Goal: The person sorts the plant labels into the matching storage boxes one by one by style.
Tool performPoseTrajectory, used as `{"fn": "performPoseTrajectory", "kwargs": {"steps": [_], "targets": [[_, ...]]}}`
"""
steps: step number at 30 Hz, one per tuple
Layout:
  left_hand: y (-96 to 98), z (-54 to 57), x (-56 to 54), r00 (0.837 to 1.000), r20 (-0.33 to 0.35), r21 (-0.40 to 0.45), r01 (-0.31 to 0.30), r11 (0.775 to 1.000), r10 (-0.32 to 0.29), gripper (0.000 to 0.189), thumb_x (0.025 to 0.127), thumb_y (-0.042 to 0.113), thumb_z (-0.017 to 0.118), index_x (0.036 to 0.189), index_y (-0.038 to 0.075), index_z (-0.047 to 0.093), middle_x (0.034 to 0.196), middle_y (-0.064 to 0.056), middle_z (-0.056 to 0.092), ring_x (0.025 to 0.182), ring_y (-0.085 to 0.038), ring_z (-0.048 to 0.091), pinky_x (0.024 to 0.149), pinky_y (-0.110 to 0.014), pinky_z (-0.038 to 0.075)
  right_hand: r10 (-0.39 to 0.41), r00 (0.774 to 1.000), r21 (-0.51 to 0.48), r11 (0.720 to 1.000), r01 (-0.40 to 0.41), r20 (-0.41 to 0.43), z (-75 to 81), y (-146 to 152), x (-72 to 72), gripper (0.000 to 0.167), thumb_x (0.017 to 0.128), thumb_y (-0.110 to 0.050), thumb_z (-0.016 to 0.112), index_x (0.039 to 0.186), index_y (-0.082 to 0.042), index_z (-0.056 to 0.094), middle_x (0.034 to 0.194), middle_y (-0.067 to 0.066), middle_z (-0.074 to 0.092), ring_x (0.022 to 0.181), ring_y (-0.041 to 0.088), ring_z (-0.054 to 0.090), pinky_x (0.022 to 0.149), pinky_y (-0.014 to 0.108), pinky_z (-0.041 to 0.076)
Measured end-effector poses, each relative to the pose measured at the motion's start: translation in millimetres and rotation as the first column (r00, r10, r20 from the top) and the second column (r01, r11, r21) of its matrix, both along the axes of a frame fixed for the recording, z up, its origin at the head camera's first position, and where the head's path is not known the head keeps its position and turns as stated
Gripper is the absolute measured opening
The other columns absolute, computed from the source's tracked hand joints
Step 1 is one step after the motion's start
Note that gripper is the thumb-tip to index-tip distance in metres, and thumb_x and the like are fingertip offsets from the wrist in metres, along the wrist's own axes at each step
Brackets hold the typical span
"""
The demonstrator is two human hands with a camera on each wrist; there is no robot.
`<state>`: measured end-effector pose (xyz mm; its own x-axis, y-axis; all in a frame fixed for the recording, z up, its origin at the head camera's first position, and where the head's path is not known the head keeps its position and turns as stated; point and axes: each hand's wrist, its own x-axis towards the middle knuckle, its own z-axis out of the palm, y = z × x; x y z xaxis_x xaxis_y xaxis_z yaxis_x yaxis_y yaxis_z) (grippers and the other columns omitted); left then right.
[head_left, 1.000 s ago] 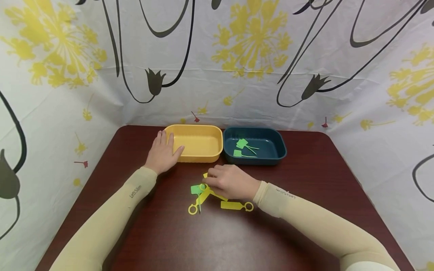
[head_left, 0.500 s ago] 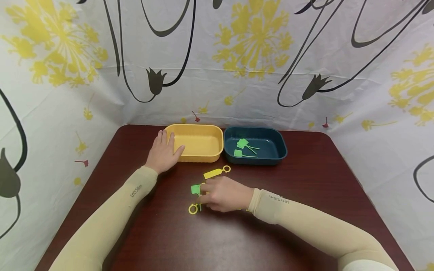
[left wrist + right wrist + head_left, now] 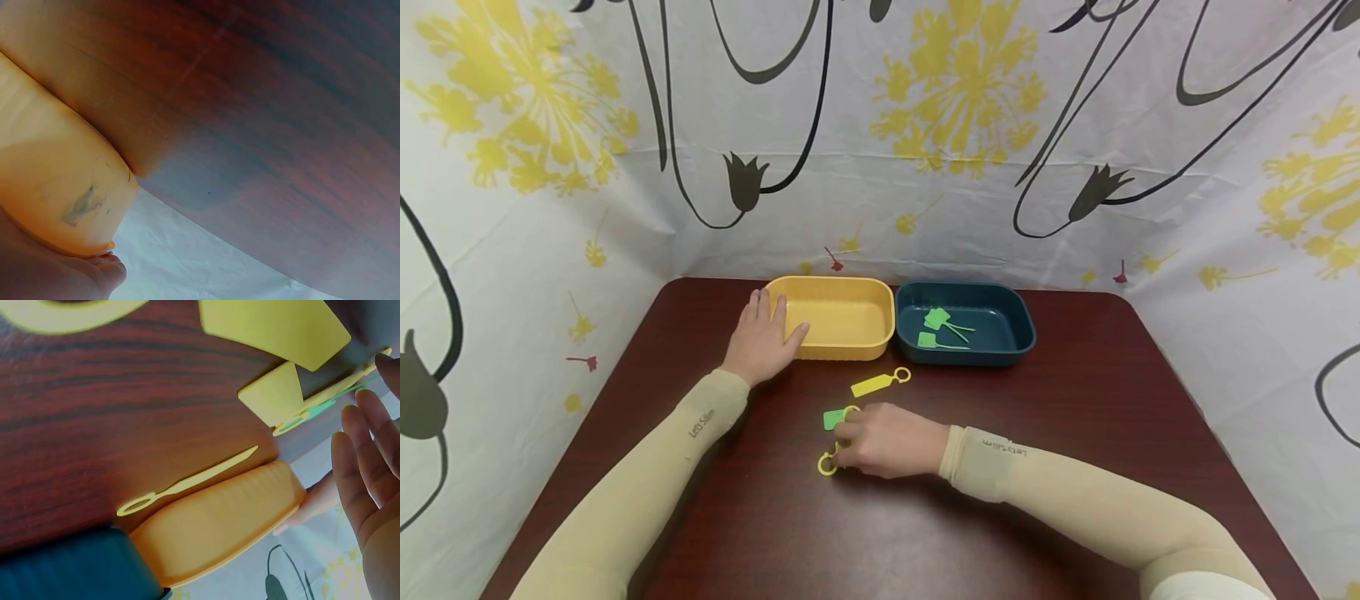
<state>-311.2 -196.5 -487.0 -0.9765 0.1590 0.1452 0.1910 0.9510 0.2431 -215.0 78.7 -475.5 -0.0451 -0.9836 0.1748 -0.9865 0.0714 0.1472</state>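
Observation:
With spread fingers, my left hand (image 3: 760,342) rests on the left rim of the yellow bin (image 3: 842,351). The left wrist view shows part of this hand (image 3: 69,275) under the bin's edge. My right hand (image 3: 887,440) reaches down over a small pile of plastic tags, hiding most of them. A green square tag (image 3: 832,419) and a yellow ring end (image 3: 827,464) stick out at its left. In the right wrist view the fingers (image 3: 359,450) are fairly straight, and a gap separates thumb and index fingertip beside the green tag (image 3: 322,410).
A lone yellow ring tag (image 3: 871,385) lies just in front of the yellow bin. Right beside that bin stands a dark blue bin (image 3: 970,357) with several green tags (image 3: 936,317) inside. Patterned cloth (image 3: 850,192) hangs behind the brown table (image 3: 760,517).
My right hand has moved from the upper yellow tag toward me and slightly left, onto the green tag's area. That yellow tag now lies uncovered. The left hand has stayed put.

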Motion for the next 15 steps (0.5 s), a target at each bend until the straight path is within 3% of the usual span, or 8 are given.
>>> {"fn": "performPoseTrajectory", "kwargs": {"steps": [8, 15], "targets": [[-0.8, -0.1, -1.0, 1.0, -0.01, -0.002, 0.003, 1.0, -0.003, 0.091, 0.101, 0.067, 0.025, 0.158, -0.003, 0.02, 0.163, -0.032, 0.005, 0.151, -0.044, 0.0, 0.121, -0.052, 0.007, 0.009, 0.998, 0.017, 1.0, -0.008, -0.065, -2.8, -3.7, 1.9, 0.017, 0.091, -0.019, 0.074, 0.105, -0.029, 0.077, 0.095, -0.006, 0.06, 0.083, 0.012, 0.052, 0.067, 0.026, 0.047], [-0.8, -1.1, -0.9, 1.0, -0.005, 0.0, -0.002, 1.0, 0.002, 0.092, 0.101, 0.068, 0.025, 0.158, -0.003, 0.02, 0.163, -0.032, 0.005, 0.151, -0.044, 0.001, 0.121, -0.052, 0.007, 0.027, 0.993, 0.033, 0.999, -0.024, -0.114, -5.0, -6.6, 2.7, 0.015, 0.094, -0.02, 0.073, 0.105, -0.028, 0.077, 0.099, -0.006, 0.062, 0.09, 0.01, 0.058, 0.077, 0.029, 0.052]]}}
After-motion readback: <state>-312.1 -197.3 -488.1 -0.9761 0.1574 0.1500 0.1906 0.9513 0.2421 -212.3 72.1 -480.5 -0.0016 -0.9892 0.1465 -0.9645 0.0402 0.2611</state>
